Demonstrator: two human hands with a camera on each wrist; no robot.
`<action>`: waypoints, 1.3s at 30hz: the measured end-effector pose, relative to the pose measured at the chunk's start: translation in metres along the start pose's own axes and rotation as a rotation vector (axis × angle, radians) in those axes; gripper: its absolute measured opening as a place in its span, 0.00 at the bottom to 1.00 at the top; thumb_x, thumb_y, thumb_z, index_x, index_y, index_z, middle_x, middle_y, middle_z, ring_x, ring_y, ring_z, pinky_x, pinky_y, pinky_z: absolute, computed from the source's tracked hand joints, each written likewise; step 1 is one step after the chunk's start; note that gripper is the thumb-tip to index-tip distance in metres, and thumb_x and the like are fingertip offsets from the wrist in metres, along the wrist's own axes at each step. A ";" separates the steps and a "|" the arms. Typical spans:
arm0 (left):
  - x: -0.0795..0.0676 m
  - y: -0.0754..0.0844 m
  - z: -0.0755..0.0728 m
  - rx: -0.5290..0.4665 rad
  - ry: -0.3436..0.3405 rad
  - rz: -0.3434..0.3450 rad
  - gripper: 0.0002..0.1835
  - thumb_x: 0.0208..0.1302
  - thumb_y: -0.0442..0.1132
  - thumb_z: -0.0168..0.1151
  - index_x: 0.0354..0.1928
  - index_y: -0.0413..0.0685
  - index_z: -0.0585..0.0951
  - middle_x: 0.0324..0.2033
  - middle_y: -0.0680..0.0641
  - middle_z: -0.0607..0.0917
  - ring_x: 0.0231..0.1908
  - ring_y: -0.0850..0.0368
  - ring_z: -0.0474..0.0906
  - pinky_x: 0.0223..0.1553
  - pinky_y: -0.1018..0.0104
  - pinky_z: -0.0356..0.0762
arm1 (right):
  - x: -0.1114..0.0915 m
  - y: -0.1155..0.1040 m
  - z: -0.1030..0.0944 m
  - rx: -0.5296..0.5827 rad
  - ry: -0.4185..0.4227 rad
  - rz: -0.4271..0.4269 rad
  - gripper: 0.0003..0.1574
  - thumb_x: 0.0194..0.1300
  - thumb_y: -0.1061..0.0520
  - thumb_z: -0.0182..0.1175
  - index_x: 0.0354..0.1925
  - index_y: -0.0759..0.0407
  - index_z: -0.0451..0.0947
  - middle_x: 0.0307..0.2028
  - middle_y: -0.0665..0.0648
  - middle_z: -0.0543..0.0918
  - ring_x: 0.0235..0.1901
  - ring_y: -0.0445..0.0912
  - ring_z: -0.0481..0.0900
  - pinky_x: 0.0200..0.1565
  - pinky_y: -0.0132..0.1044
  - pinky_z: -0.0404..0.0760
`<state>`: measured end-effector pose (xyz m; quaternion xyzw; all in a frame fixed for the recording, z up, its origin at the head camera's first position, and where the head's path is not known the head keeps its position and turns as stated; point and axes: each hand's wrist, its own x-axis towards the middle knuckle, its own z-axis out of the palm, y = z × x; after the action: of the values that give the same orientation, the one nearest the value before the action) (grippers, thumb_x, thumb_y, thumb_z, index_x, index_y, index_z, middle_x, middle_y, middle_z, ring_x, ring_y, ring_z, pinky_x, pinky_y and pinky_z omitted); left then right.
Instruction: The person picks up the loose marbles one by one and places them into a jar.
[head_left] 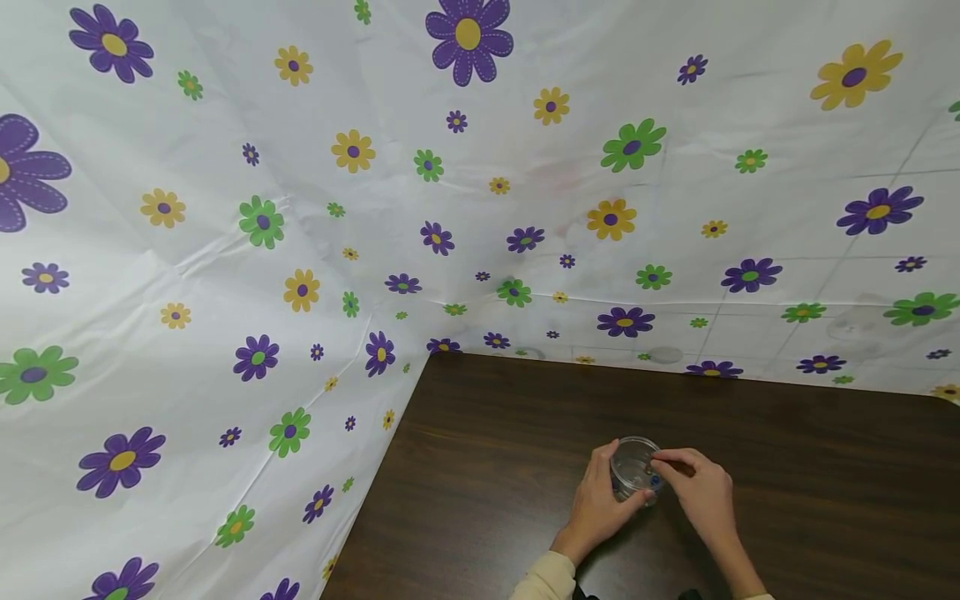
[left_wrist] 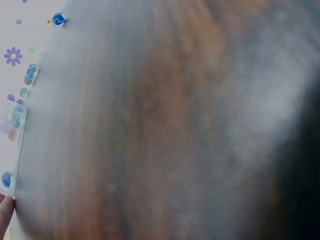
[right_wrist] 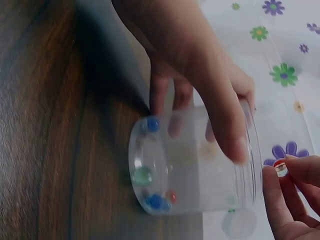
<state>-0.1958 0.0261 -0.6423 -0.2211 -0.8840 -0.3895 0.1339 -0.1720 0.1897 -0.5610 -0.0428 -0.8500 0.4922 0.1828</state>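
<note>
A clear jar [head_left: 628, 462] [right_wrist: 192, 150] stands on the dark wooden table, its mouth facing up. My left hand [head_left: 600, 504] [right_wrist: 192, 55] grips it round the side, thumb near the rim. Inside, at the bottom, lie several marbles: blue ones [right_wrist: 153, 124], a pale green one [right_wrist: 142, 175] and a small red one [right_wrist: 172, 196]. Right at the jar's mouth, my right hand [head_left: 703, 492] [right_wrist: 295, 200] pinches a clear marble with red [right_wrist: 281, 168] between thumb and finger. In the left wrist view, part of the jar [left_wrist: 20, 150] and a fingertip [left_wrist: 6, 212] show at the left edge.
Two bluish marbles [left_wrist: 59, 19] [left_wrist: 31, 72] appear outside the jar along the table's far side in the left wrist view. A white sheet with printed flowers [head_left: 487, 200] hangs behind and left of the brown table [head_left: 487, 467].
</note>
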 end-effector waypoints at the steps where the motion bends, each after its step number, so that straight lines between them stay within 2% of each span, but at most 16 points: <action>1: 0.000 0.000 0.000 -0.003 -0.004 0.001 0.43 0.68 0.59 0.68 0.76 0.49 0.61 0.67 0.50 0.72 0.62 0.56 0.76 0.56 0.60 0.78 | -0.001 -0.001 0.002 0.005 -0.007 -0.008 0.05 0.60 0.64 0.75 0.37 0.61 0.90 0.39 0.60 0.89 0.32 0.26 0.79 0.33 0.20 0.74; 15: 0.000 0.000 -0.002 0.004 -0.002 0.001 0.42 0.67 0.58 0.69 0.76 0.54 0.60 0.66 0.50 0.73 0.61 0.56 0.76 0.53 0.61 0.79 | -0.002 -0.001 0.018 -0.041 -0.007 -0.138 0.08 0.55 0.70 0.76 0.34 0.62 0.89 0.34 0.57 0.88 0.29 0.31 0.80 0.31 0.19 0.74; 24: 0.000 0.000 -0.001 0.006 0.010 0.017 0.42 0.67 0.57 0.70 0.75 0.52 0.61 0.65 0.49 0.73 0.60 0.55 0.77 0.52 0.61 0.80 | -0.002 0.000 0.018 -0.038 -0.016 -0.162 0.08 0.55 0.69 0.77 0.35 0.62 0.89 0.34 0.57 0.88 0.29 0.32 0.80 0.29 0.19 0.74; 33: 0.000 0.000 -0.001 -0.007 -0.011 -0.010 0.42 0.67 0.57 0.70 0.76 0.54 0.60 0.66 0.49 0.73 0.61 0.54 0.76 0.53 0.59 0.79 | -0.002 0.000 0.018 -0.042 -0.030 -0.140 0.08 0.56 0.69 0.76 0.35 0.62 0.89 0.34 0.57 0.89 0.29 0.31 0.80 0.30 0.20 0.74; 39: 0.000 -0.001 0.000 0.015 0.020 0.027 0.42 0.67 0.57 0.70 0.75 0.51 0.61 0.65 0.48 0.73 0.61 0.54 0.77 0.53 0.60 0.80 | -0.003 -0.001 0.017 -0.038 -0.039 -0.133 0.07 0.57 0.69 0.76 0.35 0.62 0.89 0.34 0.57 0.89 0.29 0.32 0.80 0.30 0.20 0.74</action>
<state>-0.1961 0.0252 -0.6428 -0.2282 -0.8824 -0.3832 0.1498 -0.1753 0.1744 -0.5681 0.0199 -0.8636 0.4633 0.1978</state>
